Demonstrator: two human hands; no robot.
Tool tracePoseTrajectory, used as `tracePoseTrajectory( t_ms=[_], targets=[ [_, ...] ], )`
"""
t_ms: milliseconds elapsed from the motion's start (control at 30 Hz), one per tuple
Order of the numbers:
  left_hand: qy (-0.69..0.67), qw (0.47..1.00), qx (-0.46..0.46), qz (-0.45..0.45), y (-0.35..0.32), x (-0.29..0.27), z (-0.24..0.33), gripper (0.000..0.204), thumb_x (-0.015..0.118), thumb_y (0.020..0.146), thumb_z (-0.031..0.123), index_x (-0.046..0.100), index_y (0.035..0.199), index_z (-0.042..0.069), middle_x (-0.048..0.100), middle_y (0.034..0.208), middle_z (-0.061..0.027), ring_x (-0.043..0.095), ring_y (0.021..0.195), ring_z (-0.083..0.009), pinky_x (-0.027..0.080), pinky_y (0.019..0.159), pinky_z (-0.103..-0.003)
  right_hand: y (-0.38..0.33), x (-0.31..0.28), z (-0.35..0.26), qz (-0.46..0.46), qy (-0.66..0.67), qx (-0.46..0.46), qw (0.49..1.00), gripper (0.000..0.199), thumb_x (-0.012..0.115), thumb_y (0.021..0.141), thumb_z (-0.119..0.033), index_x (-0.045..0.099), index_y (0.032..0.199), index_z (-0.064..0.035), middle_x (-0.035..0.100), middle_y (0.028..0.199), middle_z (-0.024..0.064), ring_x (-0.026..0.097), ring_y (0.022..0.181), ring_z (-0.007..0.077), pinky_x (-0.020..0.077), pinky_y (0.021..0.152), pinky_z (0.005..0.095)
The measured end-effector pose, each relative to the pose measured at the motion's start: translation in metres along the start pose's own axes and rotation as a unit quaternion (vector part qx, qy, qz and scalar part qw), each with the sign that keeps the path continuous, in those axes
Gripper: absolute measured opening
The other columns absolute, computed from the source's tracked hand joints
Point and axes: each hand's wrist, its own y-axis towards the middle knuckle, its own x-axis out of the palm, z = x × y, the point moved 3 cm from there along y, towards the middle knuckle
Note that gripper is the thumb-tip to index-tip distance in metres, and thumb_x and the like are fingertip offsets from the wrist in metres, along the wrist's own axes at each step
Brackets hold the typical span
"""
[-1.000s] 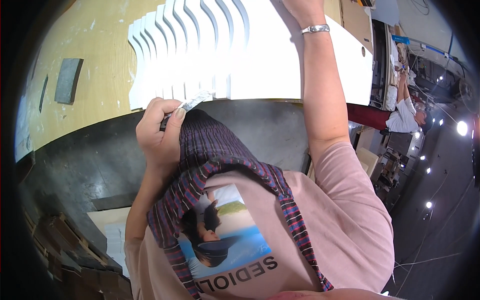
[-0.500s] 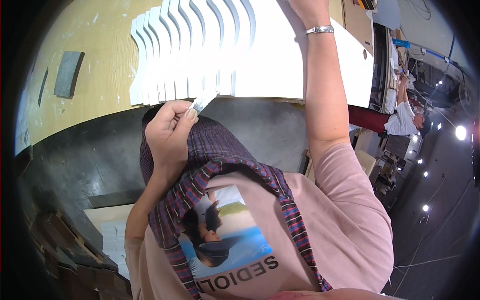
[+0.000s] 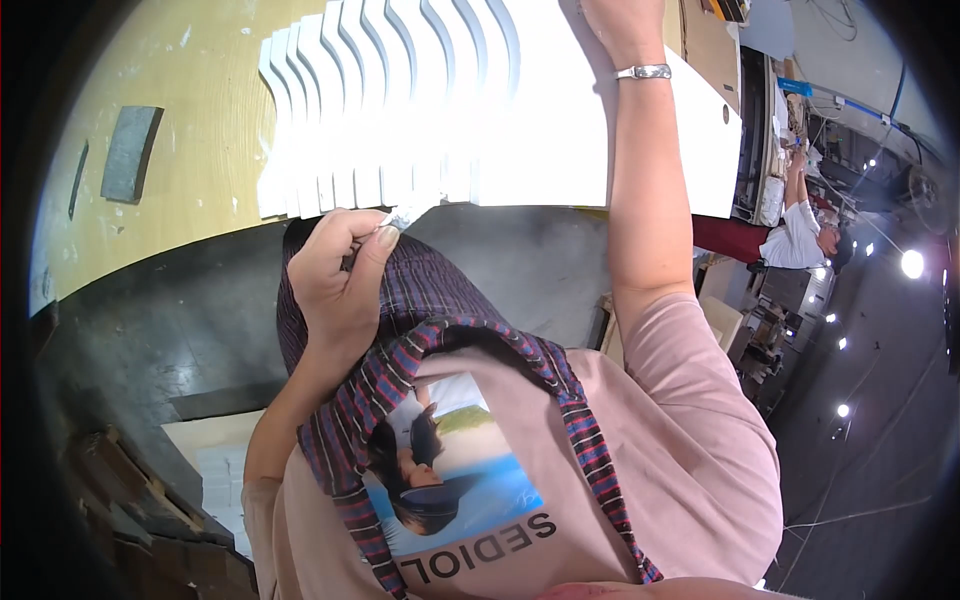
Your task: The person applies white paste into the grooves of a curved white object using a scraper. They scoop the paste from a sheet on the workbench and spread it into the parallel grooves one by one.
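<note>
Wavy-edged white panels [image 3: 400,110] lie fanned out in overlapping rows, their near ends at the workbench's front edge. Between the thumb and bent fingers of my left hand [image 3: 335,260] is a small flat whitish-grey strip [image 3: 403,216]; its exact kind does not show. The strip's tip points toward the panels' near ends; glare hides whether it touches them. My right arm reaches far over the broad white surface to the right. Of my right hand [image 3: 625,28], only the back and wrist show, with a silver bracelet [image 3: 643,72]; the fingers are cut off by the upper edge.
On the yellowish workbench [image 3: 215,120], a grey block [image 3: 131,153] and a thin dark strip [image 3: 78,180] lie at the left. Dark wooden pieces [image 3: 140,480] and pale boards [image 3: 215,450] are at the lower left. A co-worker [image 3: 795,235] stands at the far right.
My left hand and its strip have shifted very slightly down from the panels' near ends. The whole view has moved a little; my right arm stays stretched out over the white surface.
</note>
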Motion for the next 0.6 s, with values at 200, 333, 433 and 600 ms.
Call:
tracePoseTrajectory(
  t_ms=[200, 333, 433, 600],
  targets=[
    [0.000, 0.998, 0.029, 0.062, 0.009, -0.009, 0.008, 0.003, 0.068, 0.090, -0.004, 0.067, 0.093, -0.004, 0.059, 0.076, -0.0045, 0.050, 0.067, -0.0095, 0.041, 0.063, -0.024, -0.001, -0.001, -0.002, -0.006, 0.020, -0.015, 1.000, 0.026, 0.071, 0.082, -0.024, 0.075, 0.085, 0.0019, 0.070, 0.073, 0.0225, 0.072, 0.071, 0.0292, 0.0541, 0.071, 0.0385],
    [-0.007, 0.999, 0.021, 0.035, 0.017, -0.004, 0.017, 0.003, 0.068, 0.090, -0.004, 0.067, 0.093, -0.005, 0.058, 0.075, -0.0044, 0.050, 0.068, -0.0093, 0.041, 0.063, -0.024, -0.002, -0.002, -0.002, -0.008, 0.031, 0.001, 0.999, 0.026, 0.071, 0.082, -0.024, 0.076, 0.085, 0.0015, 0.070, 0.072, 0.0219, 0.071, 0.069, 0.0284, 0.0539, 0.069, 0.0389],
    [-0.028, 0.999, 0.011, 0.012, 0.024, 0.004, 0.019, 0.004, 0.068, 0.090, -0.004, 0.067, 0.093, -0.005, 0.059, 0.076, -0.0045, 0.050, 0.068, -0.0091, 0.041, 0.063, -0.024, -0.001, 0.000, 0.000, -0.007, 0.025, 0.001, 1.000, 0.027, 0.072, 0.082, -0.025, 0.076, 0.085, 0.0011, 0.070, 0.071, 0.0217, 0.071, 0.068, 0.0286, 0.0538, 0.068, 0.0392],
    [-0.003, 0.999, 0.033, 0.013, 0.032, 0.009, 0.026, 0.005, 0.069, 0.087, -0.005, 0.068, 0.092, -0.005, 0.061, 0.075, -0.0066, 0.053, 0.068, -0.0113, 0.043, 0.064, -0.026, -0.001, -0.003, 0.000, -0.015, 0.008, 0.004, 1.000, 0.027, 0.071, 0.081, -0.026, 0.076, 0.083, 0.0006, 0.069, 0.071, 0.0225, 0.071, 0.069, 0.0302, 0.0538, 0.069, 0.0393]
  ],
)
